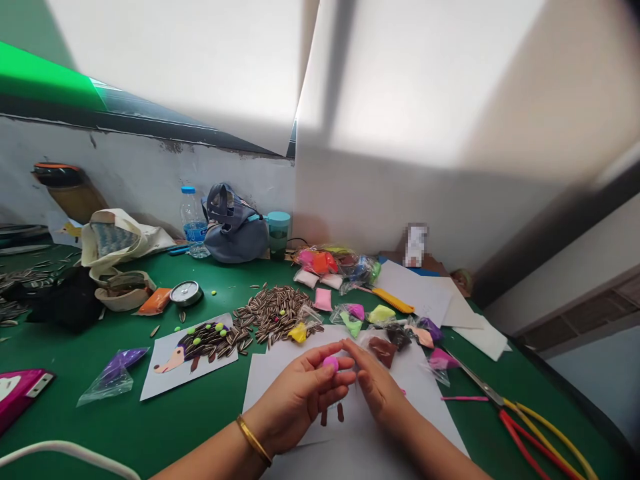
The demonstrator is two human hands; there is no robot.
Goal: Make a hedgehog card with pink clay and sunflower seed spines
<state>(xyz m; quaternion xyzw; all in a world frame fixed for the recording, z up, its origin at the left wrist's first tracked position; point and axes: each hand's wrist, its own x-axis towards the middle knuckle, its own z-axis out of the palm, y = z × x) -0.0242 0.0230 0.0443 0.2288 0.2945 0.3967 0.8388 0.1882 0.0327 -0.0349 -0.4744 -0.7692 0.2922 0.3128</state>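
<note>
My left hand, with a gold bangle at the wrist, is half curled with its palm turned up. A small pink ball of modelling clay sits in it, between thumb and fingers. My right hand is stretched flat beside it, its fingertips close to or touching the left fingertips. Under the hands lies white paper with two short brown clay strips on it. To the left is a card with a hedgehog made of sunflower seeds, peach clay and green dots.
A heap of sunflower seeds lies behind the hands, with several clay packets around it. Scissors and a yellow utility knife lie to the right. A blue bag and a water bottle stand by the wall.
</note>
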